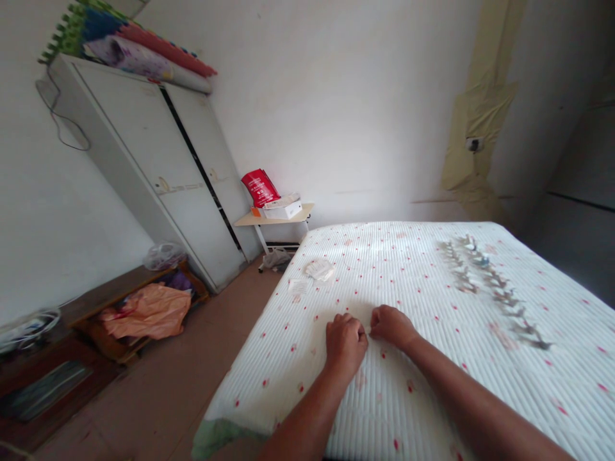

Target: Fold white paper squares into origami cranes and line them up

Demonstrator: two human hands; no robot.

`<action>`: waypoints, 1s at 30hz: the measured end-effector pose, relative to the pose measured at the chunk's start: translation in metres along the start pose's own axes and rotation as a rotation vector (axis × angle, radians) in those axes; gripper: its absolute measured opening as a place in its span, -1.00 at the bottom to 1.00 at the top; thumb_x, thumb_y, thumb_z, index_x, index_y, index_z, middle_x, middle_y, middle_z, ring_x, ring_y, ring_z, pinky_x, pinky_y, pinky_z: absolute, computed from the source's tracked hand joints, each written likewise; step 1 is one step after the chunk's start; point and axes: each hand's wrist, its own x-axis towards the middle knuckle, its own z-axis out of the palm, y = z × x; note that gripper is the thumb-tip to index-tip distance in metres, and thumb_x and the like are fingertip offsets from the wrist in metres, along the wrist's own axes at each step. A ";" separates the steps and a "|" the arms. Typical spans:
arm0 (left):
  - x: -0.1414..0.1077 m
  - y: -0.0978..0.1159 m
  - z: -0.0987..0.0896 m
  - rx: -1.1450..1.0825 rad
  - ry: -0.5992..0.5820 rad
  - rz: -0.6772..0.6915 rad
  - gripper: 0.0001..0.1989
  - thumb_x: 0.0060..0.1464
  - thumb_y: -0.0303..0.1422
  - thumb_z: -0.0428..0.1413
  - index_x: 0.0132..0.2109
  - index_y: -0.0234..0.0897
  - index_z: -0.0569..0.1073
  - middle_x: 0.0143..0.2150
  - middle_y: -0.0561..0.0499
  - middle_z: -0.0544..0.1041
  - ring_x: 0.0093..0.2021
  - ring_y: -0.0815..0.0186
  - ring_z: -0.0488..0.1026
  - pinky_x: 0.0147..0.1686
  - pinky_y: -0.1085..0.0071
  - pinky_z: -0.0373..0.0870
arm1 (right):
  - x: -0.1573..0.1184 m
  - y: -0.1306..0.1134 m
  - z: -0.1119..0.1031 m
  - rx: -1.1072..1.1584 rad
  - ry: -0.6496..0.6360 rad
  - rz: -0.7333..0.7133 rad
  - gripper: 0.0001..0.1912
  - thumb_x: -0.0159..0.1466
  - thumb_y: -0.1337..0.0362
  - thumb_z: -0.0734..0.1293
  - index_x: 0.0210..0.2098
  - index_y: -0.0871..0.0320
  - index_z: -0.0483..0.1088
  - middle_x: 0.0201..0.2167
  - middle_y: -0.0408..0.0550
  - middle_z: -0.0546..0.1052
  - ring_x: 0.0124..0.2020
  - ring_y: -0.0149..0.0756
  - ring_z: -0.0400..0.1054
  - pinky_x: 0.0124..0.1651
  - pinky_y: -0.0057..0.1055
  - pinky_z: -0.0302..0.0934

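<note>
Just above the bedspread (pixel 423 275), my left hand (pixel 346 342) and my right hand (pixel 391 325) are close together, knuckles up. The fingers of both are curled into a pinch. A tiny pale bit shows in the gap between the fingertips, too small to name. To the right on the bed, small figures, grey-brown and perhaps bird-shaped, form a long row (pixel 504 294) and a shorter row (pixel 459 266). Beyond my left hand lie a clear plastic packet (pixel 319 269) and a small printed sheet (pixel 298 287).
A small side table (pixel 250 219) at the bed's far left corner bears a red bag (pixel 260 187) and a white box (pixel 286 210). A grey cabinet (pixel 144 153) stands at left. Near it, an orange plastic bag (pixel 147 310) lies on a low wooden unit (pixel 89 301).
</note>
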 end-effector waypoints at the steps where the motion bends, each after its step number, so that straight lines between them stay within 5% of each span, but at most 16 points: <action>1: 0.000 0.000 -0.001 -0.001 -0.004 0.000 -0.91 -0.01 -0.44 0.03 -0.38 -0.23 0.43 -0.28 0.02 0.44 -0.15 0.29 0.30 -0.21 0.39 0.14 | 0.002 0.000 0.000 -0.002 -0.012 0.003 -0.86 -0.07 0.38 0.29 -0.48 0.16 0.46 -0.43 -0.01 0.51 -0.36 -0.24 0.39 -0.45 -0.48 0.07; 23: 0.013 0.003 -0.007 0.039 -0.120 -0.114 -0.93 -0.04 -0.37 0.08 -0.37 -0.18 0.47 -0.26 0.08 0.47 -0.19 0.33 0.35 -0.26 0.43 0.20 | 0.011 0.011 -0.003 0.070 -0.126 -0.054 -0.80 -0.15 0.49 0.28 -0.52 0.21 0.49 -0.52 -0.08 0.52 -0.45 -0.37 0.36 -0.52 -0.58 0.03; 30: 0.013 0.004 -0.006 0.043 -0.076 -0.111 -0.89 -0.04 -0.42 0.05 -0.40 -0.18 0.48 -0.30 0.06 0.48 -0.22 0.31 0.36 -0.30 0.41 0.20 | 0.006 0.006 -0.001 0.066 -0.066 -0.036 -0.84 -0.08 0.34 0.31 -0.48 0.20 0.47 -0.49 -0.04 0.51 -0.44 -0.31 0.35 -0.50 -0.52 0.02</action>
